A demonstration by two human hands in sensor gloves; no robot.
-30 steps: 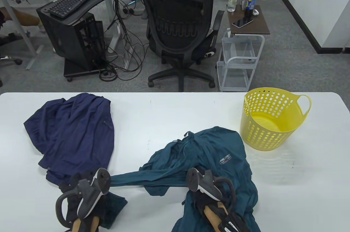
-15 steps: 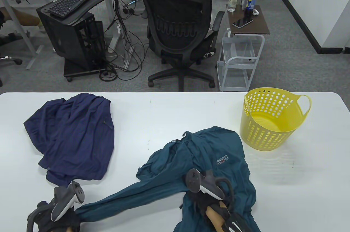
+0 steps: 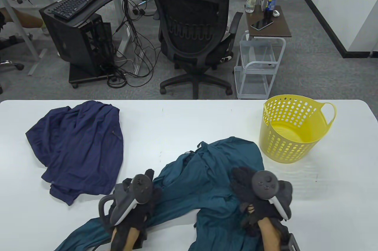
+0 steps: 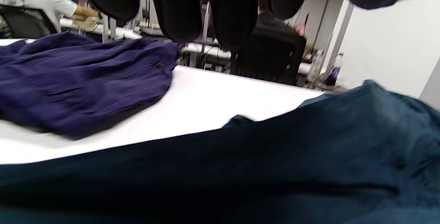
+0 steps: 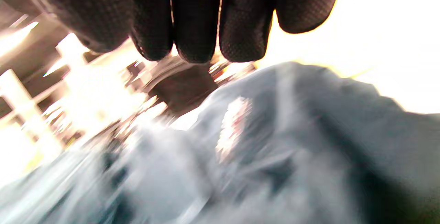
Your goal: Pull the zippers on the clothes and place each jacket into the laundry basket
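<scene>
Since the frame half a second back, both hands have been moved up over the teal jacket [image 3: 212, 174]: the left hand [image 3: 134, 203] was at the near-left table edge with a sleeve drawn out taut, and is now seen on the jacket's left flank; the right hand [image 3: 260, 200] has been shifted from the jacket's middle to its right side, and the chest logo is now covered.

Left hand: fingers [image 4: 178, 7] are seen straight and spread in the wrist view, hanging clear above the teal cloth [image 4: 309, 155], nothing gripped. Hand recorded as released. The sleeve [image 3: 85, 233] lies slack below and to the left of this hand, running off the near edge.

Right hand: fingers [image 5: 196, 18] are seen side by side and extended over the pale, heavily blurred cloth [image 5: 292, 141] in the wrist view; no cloth is seen pinched. In the table view the palm lies flat on the jacket. Recorded as released, resting on the fabric.

Navy jacket [image 3: 79, 147] lies crumpled beyond and to the left of the left hand, apart from it, untouched; it also shows in the left wrist view [image 4: 79, 79].

Basket [image 3: 292, 129] stands upright beyond and to the right of the right hand, near the teal jacket's far edge; no clothing is seen inside.

Whether the zipper is closed cannot be told.
</scene>
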